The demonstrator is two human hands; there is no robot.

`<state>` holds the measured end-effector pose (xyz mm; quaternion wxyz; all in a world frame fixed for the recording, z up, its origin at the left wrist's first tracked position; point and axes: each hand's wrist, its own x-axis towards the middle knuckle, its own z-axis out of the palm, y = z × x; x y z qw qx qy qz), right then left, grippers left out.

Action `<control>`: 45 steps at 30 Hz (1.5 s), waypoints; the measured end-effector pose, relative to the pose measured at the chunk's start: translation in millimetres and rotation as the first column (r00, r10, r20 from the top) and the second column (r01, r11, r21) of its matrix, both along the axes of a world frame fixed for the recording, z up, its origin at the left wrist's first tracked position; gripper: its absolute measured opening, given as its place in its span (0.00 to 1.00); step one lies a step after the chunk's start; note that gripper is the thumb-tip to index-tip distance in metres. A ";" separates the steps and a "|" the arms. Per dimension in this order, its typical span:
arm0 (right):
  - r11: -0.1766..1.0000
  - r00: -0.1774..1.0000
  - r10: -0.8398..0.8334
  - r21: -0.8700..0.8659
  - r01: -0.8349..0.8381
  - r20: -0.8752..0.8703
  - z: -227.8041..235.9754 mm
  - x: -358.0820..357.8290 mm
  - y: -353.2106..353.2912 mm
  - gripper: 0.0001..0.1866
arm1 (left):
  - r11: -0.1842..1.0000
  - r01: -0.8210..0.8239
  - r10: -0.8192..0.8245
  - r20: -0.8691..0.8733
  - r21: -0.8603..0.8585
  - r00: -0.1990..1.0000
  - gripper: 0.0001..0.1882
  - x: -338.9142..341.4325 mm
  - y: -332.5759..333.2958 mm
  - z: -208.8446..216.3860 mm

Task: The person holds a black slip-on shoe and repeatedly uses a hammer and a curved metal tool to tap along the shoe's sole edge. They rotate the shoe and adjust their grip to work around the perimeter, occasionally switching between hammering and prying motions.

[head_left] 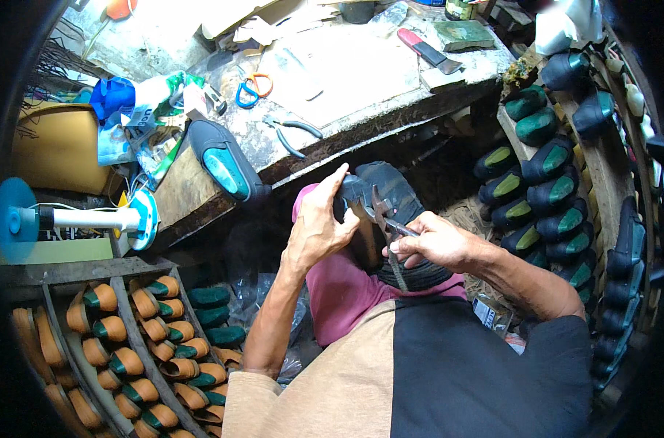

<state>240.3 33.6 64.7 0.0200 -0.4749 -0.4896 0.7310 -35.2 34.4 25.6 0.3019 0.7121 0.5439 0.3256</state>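
My left hand (321, 215) is closed around a dark shoe (355, 191) held over my lap, thumb and fingers on its side. My right hand (434, 244) grips the handles of metal pincers (380, 204), whose jaws are against or just over the shoe's edge; I cannot tell which. Under the shoe lies a dark striped cloth (398, 186) across my legs. The shoe's lower part is partly hidden by my hands and the tool.
On the workbench (332, 120) ahead lie pliers (294, 135), scissors (253, 90), a red-and-black knife (428, 51) and a dark shoe (226, 160). Racks of brown shoes (135, 365) stand at left, dark-and-green shoes (558, 197) at right. A blue-and-white reel-like object (91, 219) sits at far left.
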 end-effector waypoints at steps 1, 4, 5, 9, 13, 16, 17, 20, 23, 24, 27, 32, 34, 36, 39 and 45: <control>0.999 1.000 0.014 0.033 -0.015 0.023 3.7 0.6 1.2 0.17 | 0.999 -0.017 0.018 0.021 -0.041 1.000 0.43 -0.3 -0.9 0.8; 0.969 0.962 0.054 0.218 -0.114 0.266 9.3 -4.2 -9.7 0.15 | 0.982 -0.031 0.065 0.180 -0.184 0.981 0.38 0.2 -4.6 -0.7; 0.951 0.960 0.044 0.282 -0.125 0.277 10.5 -5.8 -16.3 0.15 | 0.970 -0.030 0.093 0.257 -0.241 0.962 0.37 0.6 -6.4 -2.9; 0.943 0.970 -0.003 0.323 -0.078 0.244 8.9 -13.3 -31.5 0.16 | 0.942 -0.025 0.249 0.644 -0.335 0.724 0.26 9.1 -13.3 -20.2; 0.881 0.891 0.217 0.312 -0.354 0.398 16.2 9.3 -5.3 0.18 | 0.902 0.005 0.353 0.744 -0.432 0.567 0.22 22.7 -18.3 -36.5; 0.959 0.945 0.217 0.128 -0.253 0.246 22.0 21.4 12.2 0.17 | 0.906 0.002 0.362 0.777 -0.424 0.514 0.22 30.1 -20.1 -39.8; 0.995 0.995 0.098 -0.021 -0.098 0.021 22.4 21.3 12.8 0.16 | 0.907 0.003 0.366 0.791 -0.421 0.490 0.22 32.1 -20.8 -39.4; 0.997 0.980 0.032 0.058 -0.044 0.198 17.6 8.5 -6.1 0.15 | 0.905 -0.062 0.390 0.763 -0.420 0.516 0.21 40.2 -21.0 -36.5; 0.942 0.949 -0.315 -0.122 0.312 -0.007 6.7 -6.3 -28.3 0.16 | 0.911 -0.064 0.382 0.776 -0.407 0.502 0.19 48.7 -21.2 -34.0; 0.942 0.948 -0.315 -0.134 0.306 -0.044 5.8 -3.1 -28.7 0.16 | 0.911 -0.071 0.381 0.765 -0.406 0.520 0.18 49.2 -21.9 -32.6; 0.950 0.957 -0.273 -0.184 0.252 -0.097 13.2 17.1 -14.0 0.15 | 0.909 -0.056 0.376 0.758 -0.412 0.532 0.19 48.9 -23.9 -27.9; 0.991 0.986 0.074 0.100 -0.090 0.150 41.3 34.6 0.8 0.18 | 0.914 -0.032 0.356 0.763 -0.404 0.540 0.19 53.7 -29.4 -24.1; 0.998 0.988 0.032 0.056 -0.041 0.153 47.1 27.7 -8.2 0.21 | 0.908 -0.068 0.382 0.749 -0.414 0.542 0.19 56.7 -32.0 -22.7; 1.000 0.993 -0.025 -0.007 0.026 0.118 47.6 21.3 -17.9 0.25 | 0.896 -0.072 0.403 0.736 -0.438 0.545 0.19 57.0 -33.4 -20.7; 0.997 0.994 -0.080 0.003 0.080 0.081 42.0 20.3 -31.1 0.30 | 0.868 -0.046 0.439 0.720 -0.495 0.537 0.19 55.6 -34.1 -18.6; 0.948 0.959 -0.282 0.151 0.281 -0.013 6.5 0.5 -75.0 0.25 | 0.867 -0.030 0.426 0.708 -0.498 0.563 0.19 59.9 -30.2 -14.3</control>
